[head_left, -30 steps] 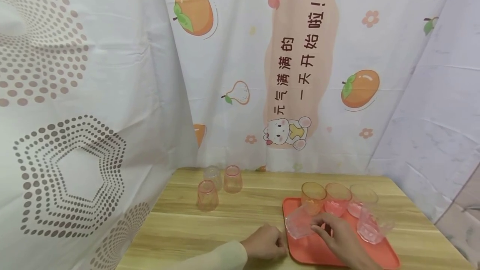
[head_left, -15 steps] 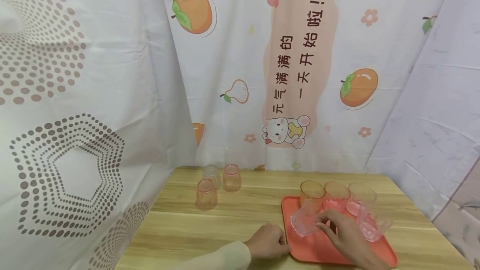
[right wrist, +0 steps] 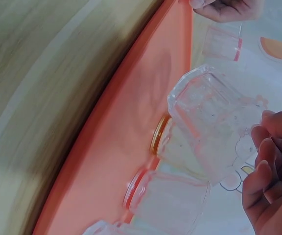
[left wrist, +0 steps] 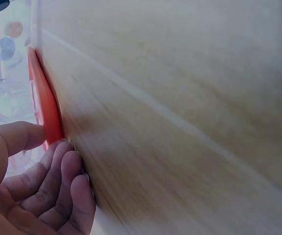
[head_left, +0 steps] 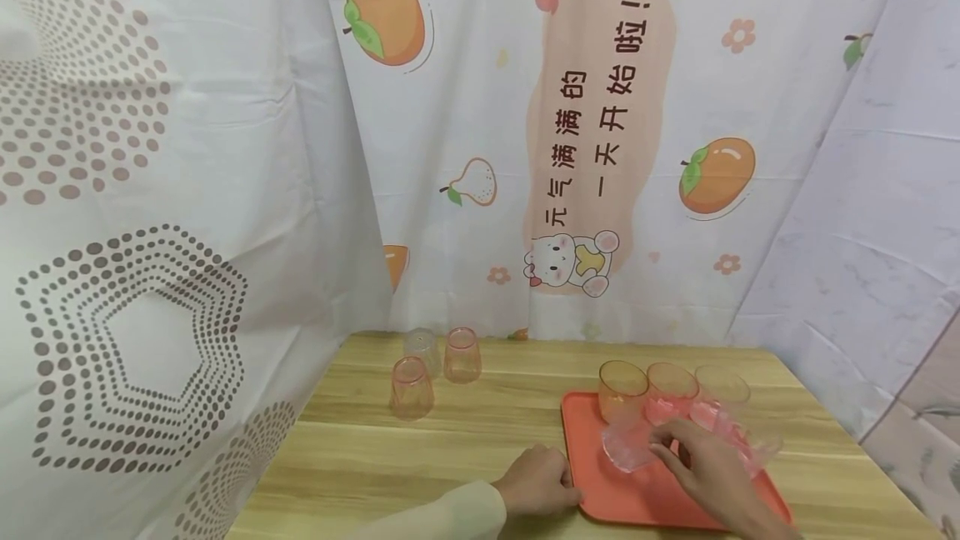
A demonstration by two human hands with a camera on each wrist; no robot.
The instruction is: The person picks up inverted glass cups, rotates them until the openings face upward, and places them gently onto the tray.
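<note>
My right hand [head_left: 708, 467] pinches a clear cup [head_left: 628, 450] near its rim, tilted with its base toward the left. In the right wrist view the cup hangs above the red tray [right wrist: 131, 103], apart from its surface. My left hand [head_left: 538, 482] grips the tray's near-left edge, thumb on the rim [left wrist: 53, 115], other fingers curled beneath. Along the tray's back stand an amber cup [head_left: 622, 382], a pinkish cup [head_left: 672, 386] and a clear cup [head_left: 723, 384], mouths up. Another clear cup [head_left: 757, 447] at the right is partly hidden by my right hand.
At the table's back left, two pink cups [head_left: 412, 390] and a clear one [head_left: 423, 348] stand upside down. A printed curtain [head_left: 480, 107] hangs behind the wooden table [head_left: 360, 473], with another at the left side.
The right hand has moved rightward over the tray with the clear cup, which tilts less than before. The left hand has shifted slightly onto the tray's edge.
</note>
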